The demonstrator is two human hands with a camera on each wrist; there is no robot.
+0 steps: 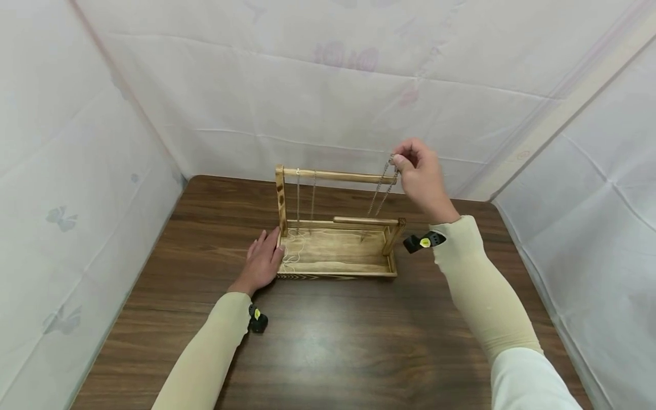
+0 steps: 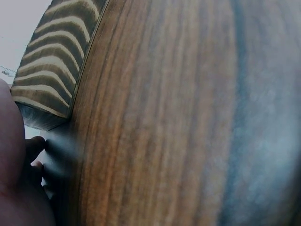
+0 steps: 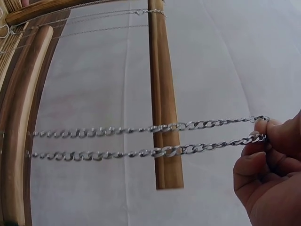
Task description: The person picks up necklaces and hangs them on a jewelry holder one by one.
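We see a silver chain (image 1: 381,191) doubled into 2 taut strands, rising from the lower rail of the wooden rack (image 1: 338,259) to just past the right end of its top bar (image 1: 338,176). The right hand (image 1: 421,179) pinches both strand ends between thumb and fingertips (image 3: 270,136), fingers curled tight. At the bar's left end 2 thinner chains (image 1: 305,199) already hang, so we judge this one partly done and not yet hooked on. The left hand (image 1: 262,263) rests flat against the rack's left end, fingers relaxed, on the dark wooden table (image 1: 328,336).
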